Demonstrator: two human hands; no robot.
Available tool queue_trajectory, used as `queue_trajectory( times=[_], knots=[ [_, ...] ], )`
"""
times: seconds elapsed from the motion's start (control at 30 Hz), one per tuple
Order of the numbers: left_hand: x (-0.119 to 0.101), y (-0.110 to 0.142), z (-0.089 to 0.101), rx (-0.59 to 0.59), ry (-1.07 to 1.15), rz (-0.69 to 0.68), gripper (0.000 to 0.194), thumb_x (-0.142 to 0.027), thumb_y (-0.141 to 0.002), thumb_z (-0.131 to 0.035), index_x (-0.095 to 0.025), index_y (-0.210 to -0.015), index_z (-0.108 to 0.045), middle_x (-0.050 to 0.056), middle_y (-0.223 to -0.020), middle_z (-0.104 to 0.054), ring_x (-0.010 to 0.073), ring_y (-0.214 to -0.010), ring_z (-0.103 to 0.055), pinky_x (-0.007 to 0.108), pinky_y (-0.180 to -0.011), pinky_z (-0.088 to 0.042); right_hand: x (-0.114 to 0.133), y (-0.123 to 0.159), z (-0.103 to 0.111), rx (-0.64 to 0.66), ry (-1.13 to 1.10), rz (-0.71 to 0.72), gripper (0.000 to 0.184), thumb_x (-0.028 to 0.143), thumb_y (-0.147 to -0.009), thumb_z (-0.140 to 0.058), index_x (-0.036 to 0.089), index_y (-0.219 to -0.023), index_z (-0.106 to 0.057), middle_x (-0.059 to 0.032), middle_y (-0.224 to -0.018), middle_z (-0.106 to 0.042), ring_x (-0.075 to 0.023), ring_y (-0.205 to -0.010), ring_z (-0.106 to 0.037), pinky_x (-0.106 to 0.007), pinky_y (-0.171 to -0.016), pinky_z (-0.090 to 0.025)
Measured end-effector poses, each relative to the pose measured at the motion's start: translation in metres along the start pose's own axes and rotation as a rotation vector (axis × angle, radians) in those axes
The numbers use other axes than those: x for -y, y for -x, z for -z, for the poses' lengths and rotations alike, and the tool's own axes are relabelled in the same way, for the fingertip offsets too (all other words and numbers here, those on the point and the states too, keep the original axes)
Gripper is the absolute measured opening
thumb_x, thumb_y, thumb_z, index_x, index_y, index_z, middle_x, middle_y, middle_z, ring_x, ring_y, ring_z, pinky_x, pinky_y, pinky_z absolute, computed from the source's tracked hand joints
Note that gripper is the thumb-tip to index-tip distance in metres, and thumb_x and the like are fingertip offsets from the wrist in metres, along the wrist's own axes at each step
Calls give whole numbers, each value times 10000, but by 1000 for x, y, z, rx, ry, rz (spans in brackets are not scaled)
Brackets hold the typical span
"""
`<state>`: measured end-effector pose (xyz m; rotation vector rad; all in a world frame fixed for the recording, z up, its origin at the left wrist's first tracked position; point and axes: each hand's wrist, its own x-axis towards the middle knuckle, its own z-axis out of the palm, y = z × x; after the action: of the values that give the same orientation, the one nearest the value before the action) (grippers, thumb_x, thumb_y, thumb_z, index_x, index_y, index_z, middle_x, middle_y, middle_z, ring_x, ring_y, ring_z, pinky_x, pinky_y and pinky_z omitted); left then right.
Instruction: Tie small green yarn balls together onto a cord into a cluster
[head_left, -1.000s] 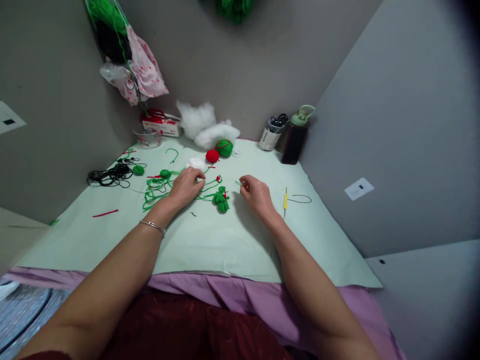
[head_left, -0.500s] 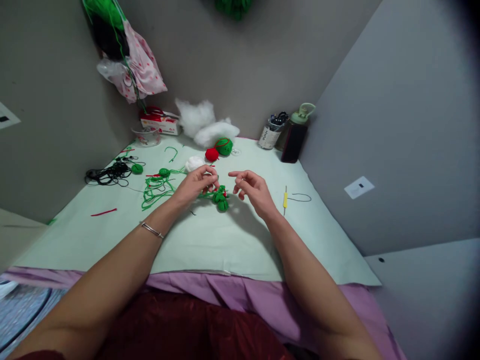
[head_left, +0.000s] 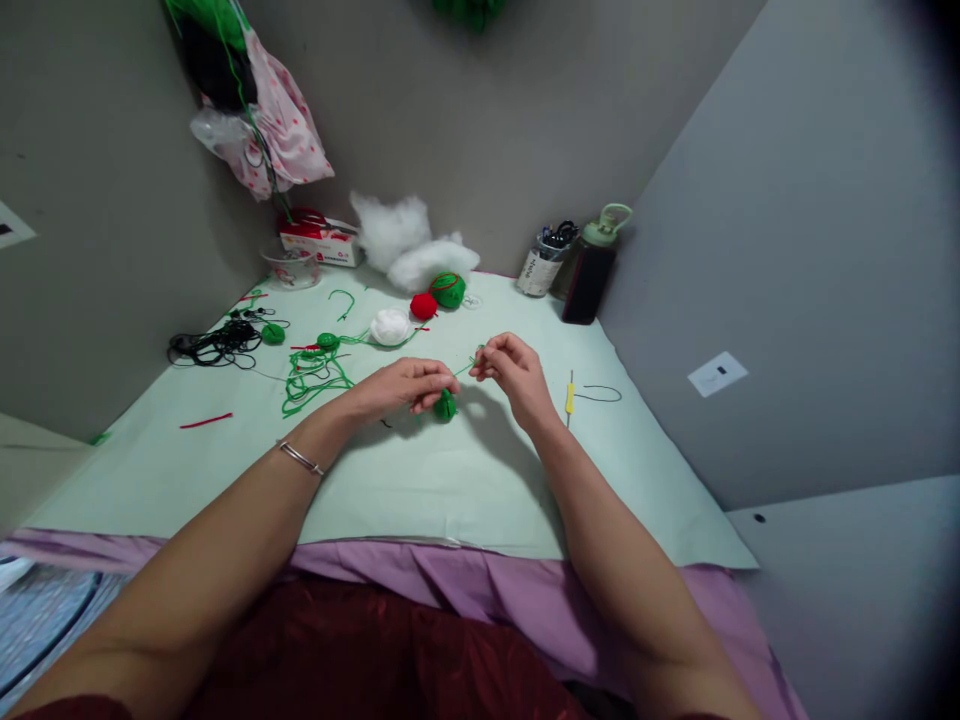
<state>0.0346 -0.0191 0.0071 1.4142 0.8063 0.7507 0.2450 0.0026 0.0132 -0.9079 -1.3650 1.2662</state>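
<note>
Between my hands runs a thin green yarn strand (head_left: 464, 368). My left hand (head_left: 411, 385) pinches one end of it, thumb against fingers, low over the table. The other end is pinched in the fingertips of my right hand (head_left: 510, 370), slightly higher and to the right. Just under my left fingertips lies a small green crocheted piece (head_left: 445, 406); my hand covers most of that cluster. A tangle of green yarn (head_left: 311, 388) lies left of my left hand, with a small green ball (head_left: 328, 342) at its top.
Behind my hands sit a white yarn ball (head_left: 391, 327), a red ball (head_left: 424, 306), a green ball (head_left: 448, 290) and white stuffing (head_left: 427, 262). A yellow-handled tool (head_left: 570, 399) lies right. Black cord (head_left: 217, 345) lies left. A bottle (head_left: 591, 270) stands by the wall.
My left hand has moved right and down over the green cluster. My right hand opened its fingers midway, then closed again, and the yarn now stretches between both hands.
</note>
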Motion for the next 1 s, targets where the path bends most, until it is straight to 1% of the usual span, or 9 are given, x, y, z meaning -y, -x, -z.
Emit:
queue_trajectory(
  times=[0.1,0.17,0.27,0.37,0.47,0.6,0.7,0.8,1.0],
  knots=[
    [-6,5,-1,79,1,-5,353,-514,-900,-655,-175,-888,-753,5,-600,-524,121,-551,-473,258,-555,-425,0,-4,5,-80,-3,24,142,299,-803,-648,202,-781,-548,27,-733,-642,-97,-627,-629,-229,-625,-476],
    [-8,6,0,-46,34,-73,344,-518,-892,-666,-185,-875,-752,34,-685,-593,142,-637,-530,274,-630,-475,0,-3,5,-67,1,10,146,308,-802,-650,202,-782,-551,23,-744,-646,-100,-642,-635,-229,-626,-473],
    [-10,5,3,-262,91,-178,329,-512,-869,-694,-188,-875,-751,84,-1008,-707,168,-843,-601,288,-761,-514,0,1,-1,17,-8,-26,179,347,-809,-667,201,-797,-564,11,-774,-668,-113,-680,-657,-240,-655,-498],
    [-13,4,3,-317,209,-217,315,-489,-868,-700,-178,-831,-727,104,-1189,-701,187,-988,-624,287,-797,-515,-2,5,-9,112,-36,-81,215,374,-805,-700,201,-805,-573,-3,-791,-698,-132,-711,-682,-266,-693,-533],
    [-15,4,0,-270,352,-175,311,-474,-857,-722,-171,-792,-696,111,-1083,-717,188,-933,-648,286,-748,-528,-5,6,-11,152,-48,-135,232,387,-784,-741,203,-808,-603,-23,-858,-728,-149,-729,-696,-282,-685,-549],
    [-12,2,-3,-299,420,-190,302,-468,-824,-771,-173,-868,-727,49,-877,-677,127,-758,-616,261,-731,-536,-3,3,-4,51,-12,-79,200,361,-754,-780,194,-794,-677,2,-797,-684,-102,-638,-612,-230,-596,-506],
    [-5,-1,-7,-382,269,-234,324,-474,-841,-748,-164,-933,-759,23,-779,-629,110,-697,-577,245,-696,-513,1,1,1,3,-75,-66,203,349,-742,-789,195,-773,-661,44,-654,-599,-77,-545,-518,-214,-545,-479],
    [4,-2,-17,-433,53,-240,340,-469,-870,-703,-160,-998,-768,28,-774,-647,125,-677,-582,265,-672,-502,4,2,-1,33,-141,-107,260,379,-729,-798,203,-815,-627,21,-724,-668,-99,-594,-589,-237,-583,-517],
    [19,-3,-34,-394,-223,-294,290,-369,-965,-546,-168,-1006,-750,25,-771,-662,135,-681,-606,273,-702,-513,4,9,-12,45,9,36,183,344,-781,-736,200,-846,-644,9,-746,-680,-107,-590,-590,-249,-585,-494]
  ],
)
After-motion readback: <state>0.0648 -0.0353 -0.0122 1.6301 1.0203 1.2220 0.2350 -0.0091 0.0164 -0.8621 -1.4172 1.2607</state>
